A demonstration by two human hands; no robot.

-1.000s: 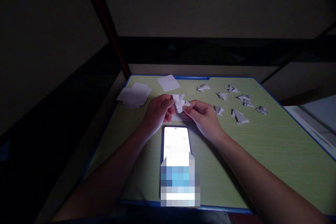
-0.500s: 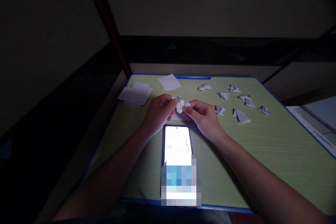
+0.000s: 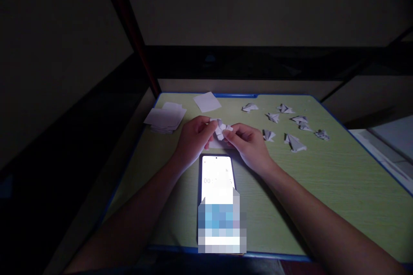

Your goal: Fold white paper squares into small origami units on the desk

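Head view, from my remote seat: I see the folded paper just beyond the phone, pinched between thumb and fingers of both the left hand and the right hand. Farther beyond the phone, a square sheet and, leftward, a paper stack lie; folded pieces scatter to its far right.

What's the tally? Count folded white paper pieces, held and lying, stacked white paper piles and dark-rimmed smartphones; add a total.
Held folded white paper piece: 1
Lying folded white paper pieces: 8
Stacked white paper pile: 1
Dark-rimmed smartphone: 1
Total: 11
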